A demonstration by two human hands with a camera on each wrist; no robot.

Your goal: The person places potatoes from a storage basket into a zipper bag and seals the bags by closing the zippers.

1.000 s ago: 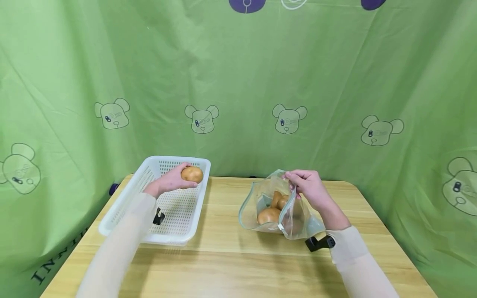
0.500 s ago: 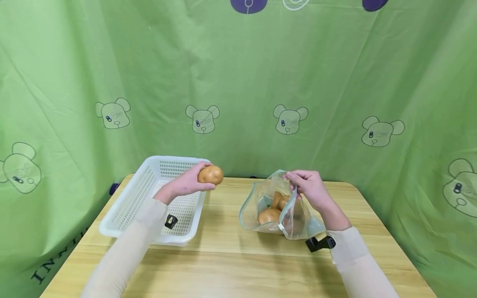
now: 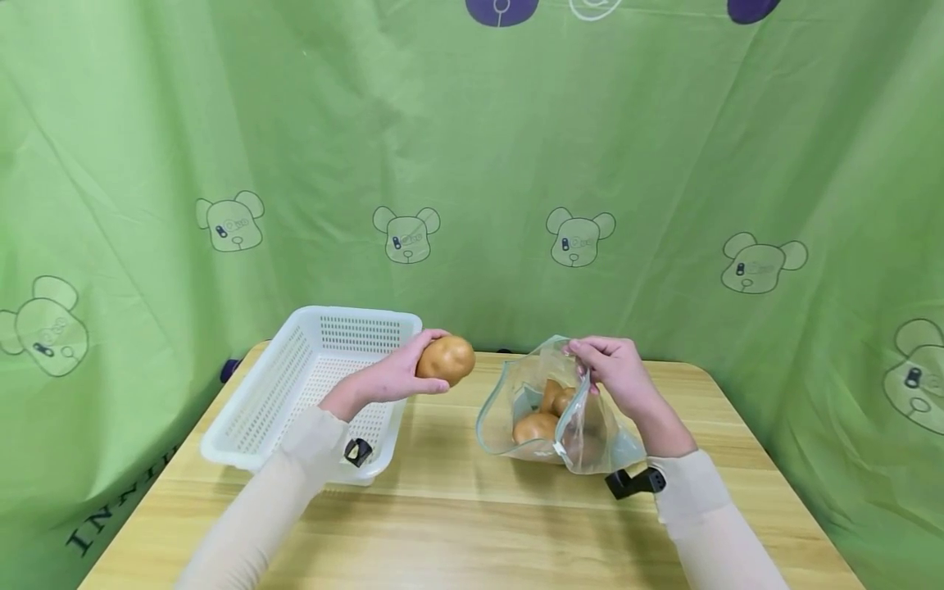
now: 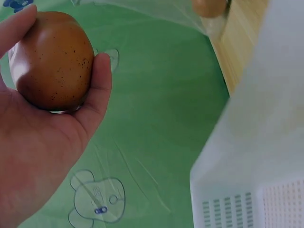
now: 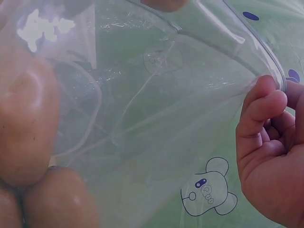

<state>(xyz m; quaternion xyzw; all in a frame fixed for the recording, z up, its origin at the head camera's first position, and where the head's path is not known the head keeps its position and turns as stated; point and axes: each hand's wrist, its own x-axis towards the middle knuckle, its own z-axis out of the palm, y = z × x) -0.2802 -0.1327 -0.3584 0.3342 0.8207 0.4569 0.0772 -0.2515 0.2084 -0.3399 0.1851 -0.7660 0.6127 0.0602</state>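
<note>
My left hand (image 3: 394,375) grips a brown potato (image 3: 447,360) just past the right rim of the white basket, above the table. Small dark specks dot this potato (image 4: 54,61) in the left wrist view. With curled fingers my right hand (image 3: 615,369) pinches the top edge of a clear zip bag (image 3: 509,393), whose mouth gapes toward the left. Inside the bag lie several potatoes (image 3: 535,428), partly hidden by its front wall. Through the plastic they show as blurred potatoes (image 5: 28,128) in the right wrist view, where the right hand (image 5: 273,147) holds the zip rim.
The white perforated basket (image 3: 254,385) stands on the left of the wooden table (image 3: 457,524). A green curtain (image 3: 487,147) hangs behind and at both sides. Black camera mounts, such as the right mount (image 3: 634,483), sit at the wrists.
My left hand has carried the potato rightward from over the basket, past its rim, toward the bag. The right hand and the bag stay where they were.
</note>
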